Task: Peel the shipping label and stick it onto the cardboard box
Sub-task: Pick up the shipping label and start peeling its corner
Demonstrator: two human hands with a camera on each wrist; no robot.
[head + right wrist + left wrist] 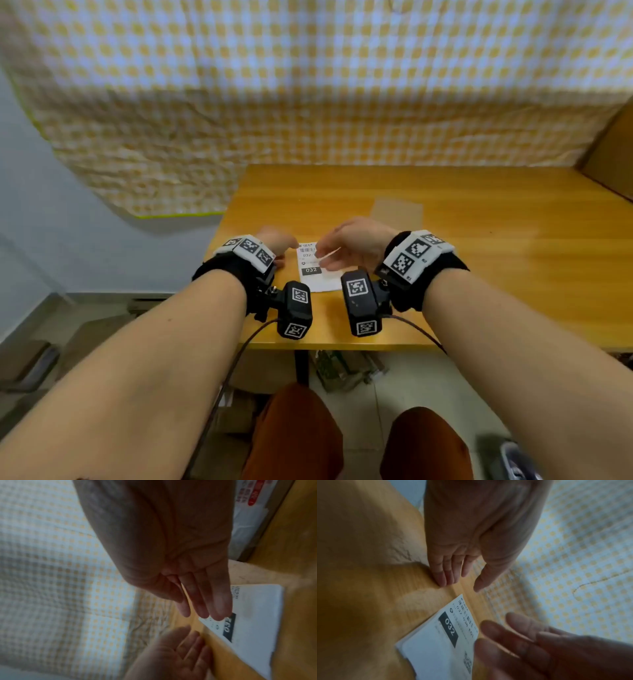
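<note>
Both hands hold nothing, fingers straight and relaxed. Right hand (352, 245) hovers over the shipping label's (317, 274) far edge; left hand (275, 241) sits just beside its left edge. Label lies flat near the table's (479, 274) front edge, long axis front-to-back. Right is nearer.
</note>
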